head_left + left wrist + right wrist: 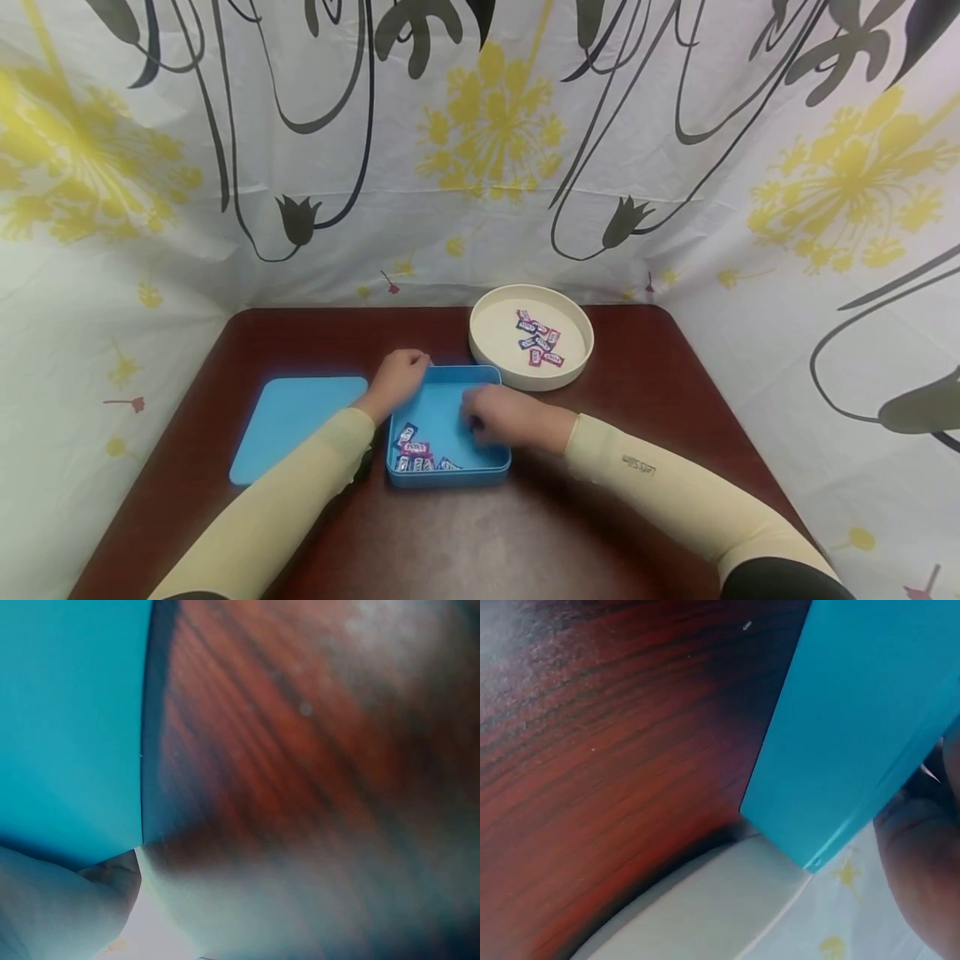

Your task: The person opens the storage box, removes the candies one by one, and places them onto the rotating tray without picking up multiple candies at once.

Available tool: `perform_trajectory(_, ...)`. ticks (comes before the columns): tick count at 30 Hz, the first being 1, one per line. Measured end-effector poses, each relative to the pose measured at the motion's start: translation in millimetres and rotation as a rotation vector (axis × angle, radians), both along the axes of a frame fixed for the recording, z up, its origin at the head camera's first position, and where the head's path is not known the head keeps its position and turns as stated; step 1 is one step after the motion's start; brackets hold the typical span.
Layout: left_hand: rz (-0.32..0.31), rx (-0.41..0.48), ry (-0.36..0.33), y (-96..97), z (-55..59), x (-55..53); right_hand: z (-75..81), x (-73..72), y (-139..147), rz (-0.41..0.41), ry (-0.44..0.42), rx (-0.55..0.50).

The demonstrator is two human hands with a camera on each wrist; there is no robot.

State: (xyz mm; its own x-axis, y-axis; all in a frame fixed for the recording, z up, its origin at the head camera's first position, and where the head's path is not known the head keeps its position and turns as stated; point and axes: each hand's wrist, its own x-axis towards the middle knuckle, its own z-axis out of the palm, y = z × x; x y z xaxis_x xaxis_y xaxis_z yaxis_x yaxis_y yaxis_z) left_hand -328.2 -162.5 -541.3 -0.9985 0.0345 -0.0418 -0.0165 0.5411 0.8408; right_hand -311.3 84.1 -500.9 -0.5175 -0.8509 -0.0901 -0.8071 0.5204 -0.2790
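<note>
A blue rectangular box (450, 479) stands on the table, with several small wrapped candies (415, 448) in pink and dark blue gathered at its near left. My left hand (397, 379) grips the box's far left corner; in the left wrist view part of that hand (67, 907) lies against the box wall. Over the right side of the box, my right hand (506, 415) is blurred, its fingers curled. A small dark piece (930, 774) with a white edge, seemingly a wrapped candy, shows at its fingers in the right wrist view, mostly hidden.
A round cream tray (487, 342) with several wrapped candies in its middle stands behind the box, close to its far right corner. A flat blue lid (300, 408) lies to the left. Patterned curtains (480, 242) surround the dark wooden table (480, 542).
</note>
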Motion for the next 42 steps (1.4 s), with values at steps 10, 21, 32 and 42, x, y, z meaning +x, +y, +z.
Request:
perform_trajectory(10, -0.021, 0.009, 0.0, -1.0, -1.4, -1.8, 25.0, -18.2, 14, -0.154, 0.022, -0.293)
perform_trajectory(21, -0.024, 0.02, 0.008, -2.4, -0.7, -1.1, 36.4, -41.8, 33, -0.298, 0.008, -0.403)
perform_trajectory(32, -0.011, 0.008, 0.018, -1.9, 0.6, 0.9, 29.6, -70.3, 51, -0.402, 0.059, -0.417)
perform_trajectory(42, -0.011, 0.007, 0.02, 0.1, 5.4, 4.4, 17.6, -90.1, 66, -0.517, -0.034, -0.373)
